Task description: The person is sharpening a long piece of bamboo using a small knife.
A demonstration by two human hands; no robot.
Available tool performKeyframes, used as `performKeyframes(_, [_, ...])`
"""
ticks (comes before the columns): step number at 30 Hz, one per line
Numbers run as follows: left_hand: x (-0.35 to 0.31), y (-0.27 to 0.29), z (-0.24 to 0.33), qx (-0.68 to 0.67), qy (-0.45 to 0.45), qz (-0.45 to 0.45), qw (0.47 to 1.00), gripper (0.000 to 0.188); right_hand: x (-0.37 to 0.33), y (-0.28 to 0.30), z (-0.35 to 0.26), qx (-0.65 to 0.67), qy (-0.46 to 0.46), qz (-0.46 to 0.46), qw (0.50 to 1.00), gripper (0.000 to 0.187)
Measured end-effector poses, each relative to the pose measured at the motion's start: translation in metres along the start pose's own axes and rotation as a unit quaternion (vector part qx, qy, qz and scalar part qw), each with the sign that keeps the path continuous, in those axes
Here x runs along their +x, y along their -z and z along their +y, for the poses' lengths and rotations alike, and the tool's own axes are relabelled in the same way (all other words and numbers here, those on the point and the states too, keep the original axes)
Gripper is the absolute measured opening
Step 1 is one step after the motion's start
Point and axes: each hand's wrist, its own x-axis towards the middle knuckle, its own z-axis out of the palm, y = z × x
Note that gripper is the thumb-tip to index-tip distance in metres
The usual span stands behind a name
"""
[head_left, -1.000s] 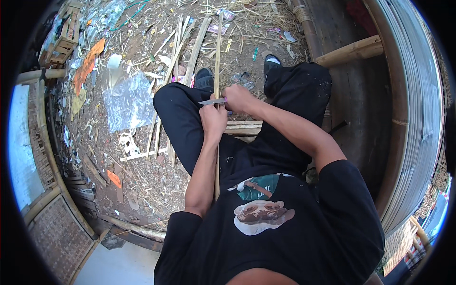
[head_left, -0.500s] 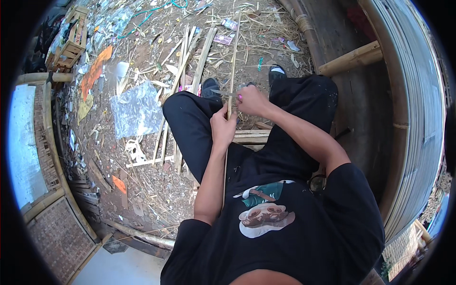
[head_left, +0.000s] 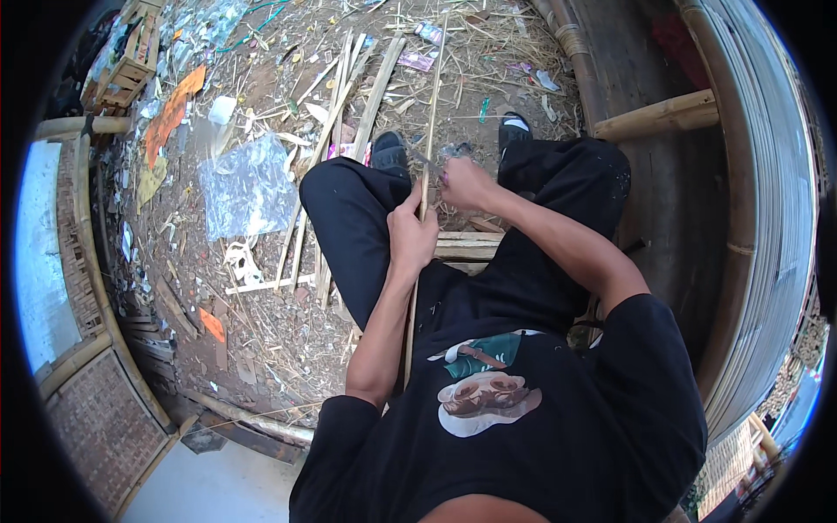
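Note:
A long, thin bamboo strip [head_left: 433,109] runs from beside my waist, between my knees, out over the littered ground. My left hand [head_left: 411,234] is wrapped round it, with the thumb along the strip. Just beyond that thumb, my right hand [head_left: 468,185] grips a knife, its handle hidden in the fingers. The knife's narrow blade [head_left: 421,158] points left and slants across the strip; whether it touches the strip, I cannot tell.
Several split bamboo slats [head_left: 377,98] lie on the ground beyond my left knee. Left of them are a clear plastic sheet [head_left: 248,193] and an orange scrap [head_left: 174,113]. A wooden crate [head_left: 131,65] stands far left. A bamboo frame [head_left: 741,218] rises at my right.
The knife blade has tilted, its tip now farther up the strip. My right hand has shifted slightly right, while the left keeps its grip. The view has shifted a little.

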Motion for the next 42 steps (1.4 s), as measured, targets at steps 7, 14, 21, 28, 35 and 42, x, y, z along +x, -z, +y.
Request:
performKeyframes(7, [-0.001,0.007,0.016,-0.017,0.008,0.003,1.000,0.050,0.008,0.004,0.029,0.114,-0.206,0.043,0.971,0.017])
performKeyframes(14, [0.010,0.011,0.000,-0.231,0.047,-0.034,0.971,0.048,-0.024,0.022,-0.013,0.098,-0.126,0.069,0.985,0.022])
performKeyframes(21, [0.010,0.031,0.020,-0.293,0.161,-0.154,0.930,0.031,-0.024,0.049,-0.016,-0.009,-0.041,0.077,0.996,0.021])
performKeyframes(28, [0.014,0.033,0.026,-0.119,0.035,-0.158,0.980,0.038,0.000,0.086,0.008,-0.080,-0.066,0.145,0.984,0.023])
performKeyframes(35, [0.019,0.024,0.037,-0.213,0.079,-0.172,0.959,0.023,-0.011,0.078,-0.002,-0.125,0.000,0.072,0.990,0.017])
performKeyframes(42, [0.018,0.008,0.025,-0.107,-0.021,-0.060,0.992,0.025,-0.003,0.075,0.009,-0.080,-0.014,0.069,0.994,0.020])
